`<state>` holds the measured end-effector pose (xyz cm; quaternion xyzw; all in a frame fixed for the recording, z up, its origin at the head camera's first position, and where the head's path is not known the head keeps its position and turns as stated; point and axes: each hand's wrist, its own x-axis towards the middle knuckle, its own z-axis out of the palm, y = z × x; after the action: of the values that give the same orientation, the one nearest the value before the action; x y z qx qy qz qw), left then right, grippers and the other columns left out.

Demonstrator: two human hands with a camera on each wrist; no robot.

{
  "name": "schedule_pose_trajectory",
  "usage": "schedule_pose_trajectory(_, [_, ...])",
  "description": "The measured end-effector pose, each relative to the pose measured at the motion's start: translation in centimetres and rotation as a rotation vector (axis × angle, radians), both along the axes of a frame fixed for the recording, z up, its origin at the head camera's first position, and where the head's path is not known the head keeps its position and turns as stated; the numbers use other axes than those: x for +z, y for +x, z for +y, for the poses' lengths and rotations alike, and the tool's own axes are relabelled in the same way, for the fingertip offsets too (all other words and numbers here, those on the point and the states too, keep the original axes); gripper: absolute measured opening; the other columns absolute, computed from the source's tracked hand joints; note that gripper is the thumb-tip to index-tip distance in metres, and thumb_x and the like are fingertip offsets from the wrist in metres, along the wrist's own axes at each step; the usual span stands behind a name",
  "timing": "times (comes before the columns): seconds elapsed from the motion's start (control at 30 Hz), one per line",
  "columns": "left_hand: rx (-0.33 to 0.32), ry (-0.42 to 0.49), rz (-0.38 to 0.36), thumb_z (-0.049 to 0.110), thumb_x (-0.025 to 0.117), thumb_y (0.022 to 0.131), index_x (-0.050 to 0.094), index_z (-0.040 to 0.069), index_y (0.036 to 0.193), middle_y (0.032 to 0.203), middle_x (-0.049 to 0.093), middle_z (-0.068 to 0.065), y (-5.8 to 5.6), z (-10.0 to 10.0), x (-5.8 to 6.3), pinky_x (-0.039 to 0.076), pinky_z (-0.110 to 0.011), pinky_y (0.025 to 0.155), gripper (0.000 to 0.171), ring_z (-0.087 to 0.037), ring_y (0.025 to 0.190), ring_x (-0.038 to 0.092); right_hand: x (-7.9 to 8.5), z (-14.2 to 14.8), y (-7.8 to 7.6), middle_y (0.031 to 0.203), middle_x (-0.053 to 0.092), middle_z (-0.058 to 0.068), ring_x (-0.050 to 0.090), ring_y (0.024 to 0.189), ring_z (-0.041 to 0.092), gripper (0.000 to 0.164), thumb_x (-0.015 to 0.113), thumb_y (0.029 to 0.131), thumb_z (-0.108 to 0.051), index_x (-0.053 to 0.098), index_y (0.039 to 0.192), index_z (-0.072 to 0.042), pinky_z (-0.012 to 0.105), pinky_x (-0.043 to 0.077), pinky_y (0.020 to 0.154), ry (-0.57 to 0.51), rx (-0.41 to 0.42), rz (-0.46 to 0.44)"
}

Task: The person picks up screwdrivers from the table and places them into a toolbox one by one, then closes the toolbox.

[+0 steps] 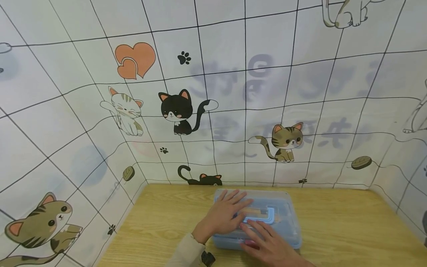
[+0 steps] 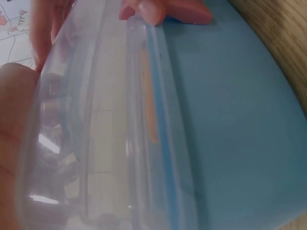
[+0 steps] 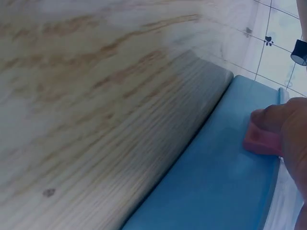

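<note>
A light blue plastic storage box (image 1: 260,243) with a clear lid (image 1: 280,198) and a blue carry handle (image 1: 271,215) stands on the table. My left hand (image 1: 225,215) rests flat on the lid's left part, fingers spread. My right hand (image 1: 267,243) lies over the front edge, its fingers stretched onto the lid beside the handle. Its thumb (image 3: 273,117) presses on a pink latch (image 3: 261,141) at the box's front. The same latch (image 2: 192,12) shows at the top of the left wrist view. What lies inside is blurred through the plastic.
The box stands on a wood-grain table (image 1: 166,211). Behind and at the sides hangs a white gridded sheet (image 1: 227,152) printed with cartoon cats. A dark object (image 1: 208,258) sits at the left wrist, by the sleeve (image 1: 186,252).
</note>
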<state>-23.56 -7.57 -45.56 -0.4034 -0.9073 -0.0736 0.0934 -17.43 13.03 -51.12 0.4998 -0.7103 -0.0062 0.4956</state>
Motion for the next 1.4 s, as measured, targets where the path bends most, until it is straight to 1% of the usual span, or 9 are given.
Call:
schedule_pose_trajectory(0.4, [0.007,-0.002,-0.011,0.041,0.031,0.106,0.040,0.032,0.152,0.158,0.036,0.002,0.1,0.0,0.1,0.021,-0.055,0.118,0.047,-0.024,0.148,0.029,-1.3,0.0,-0.4,0.136,0.055,0.016,0.057,0.115,0.033,0.034,0.032,0.108,-0.020,0.061,0.123,-0.024,0.043,0.039,0.097,0.013,-0.035,0.002])
schedule_pose_trajectory(0.63, [0.010,-0.003,-0.008,0.041,0.030,0.106,0.041,0.032,0.151,0.158,0.036,0.002,0.1,0.0,0.1,0.021,-0.054,0.118,0.048,-0.024,0.148,0.029,-1.8,0.2,-0.5,0.137,0.054,0.015,0.056,0.116,0.032,0.037,0.030,0.109,-0.025,0.059,0.130,-0.017,0.044,0.038,0.098,0.037,-0.064,0.018])
schedule_pose_trajectory(0.7, [0.014,-0.008,-0.011,0.041,0.031,0.106,0.041,0.032,0.151,0.159,0.035,0.002,0.2,0.1,0.1,0.021,-0.054,0.118,0.048,-0.023,0.148,0.029,-1.9,0.3,-0.5,0.138,0.052,0.015,0.055,0.118,0.032,0.040,0.030,0.108,-0.029,0.055,0.137,-0.015,0.045,0.035,0.104,0.045,-0.071,0.014])
schedule_pose_trajectory(0.8, [0.019,-0.020,-0.006,0.041,0.031,0.106,0.040,0.032,0.152,0.159,0.035,0.003,0.2,0.1,0.1,0.022,-0.053,0.118,0.048,-0.023,0.148,0.029,-2.0,0.5,-0.4,0.142,0.049,0.014,0.051,0.123,0.032,0.047,0.032,0.107,-0.036,0.047,0.146,-0.014,0.047,0.024,0.117,0.068,-0.088,-0.001])
schedule_pose_trajectory(0.9, [0.020,-0.023,-0.003,0.040,0.032,0.106,0.040,0.032,0.152,0.159,0.035,0.002,0.3,0.1,0.1,0.022,-0.053,0.118,0.047,-0.023,0.148,0.029,-1.9,0.6,-0.2,0.145,0.046,0.014,0.049,0.126,0.032,0.053,0.033,0.106,-0.041,0.042,0.150,-0.013,0.047,0.013,0.121,0.082,-0.098,-0.015])
schedule_pose_trajectory(0.97, [0.020,-0.023,-0.003,0.039,0.033,0.106,0.040,0.032,0.152,0.159,0.035,0.002,0.3,0.1,0.1,0.022,-0.054,0.118,0.047,-0.023,0.148,0.029,-1.9,0.6,-0.2,0.146,0.046,0.014,0.048,0.127,0.032,0.052,0.032,0.107,-0.040,0.041,0.151,-0.013,0.047,0.012,0.122,0.082,-0.103,-0.013])
schedule_pose_trajectory(1.07, [0.019,-0.025,0.002,0.039,0.033,0.106,0.040,0.031,0.152,0.159,0.035,0.002,0.3,0.2,0.1,0.022,-0.054,0.118,0.047,-0.024,0.148,0.029,-1.9,0.4,-0.2,0.144,0.048,0.014,0.050,0.125,0.032,0.050,0.031,0.108,-0.037,0.043,0.150,-0.013,0.047,0.014,0.121,0.063,-0.089,-0.001])
schedule_pose_trajectory(1.3, [0.018,-0.021,0.001,0.039,0.033,0.106,0.040,0.031,0.152,0.158,0.036,0.003,0.2,0.1,0.0,0.022,-0.055,0.117,0.047,-0.024,0.147,0.030,-1.4,0.1,-0.5,0.134,0.057,0.016,0.058,0.115,0.033,0.043,0.037,0.107,-0.036,0.060,0.134,-0.011,0.046,0.035,0.108,-0.001,-0.016,0.046])
schedule_pose_trajectory(1.4, [0.019,-0.011,-0.013,0.038,0.033,0.106,0.040,0.032,0.152,0.159,0.035,0.003,0.3,0.1,0.1,0.021,-0.054,0.118,0.047,-0.024,0.148,0.029,-1.1,0.0,-0.6,0.134,0.057,0.017,0.058,0.116,0.034,0.044,0.036,0.107,-0.038,0.060,0.132,-0.010,0.046,0.035,0.108,-0.004,0.003,0.041])
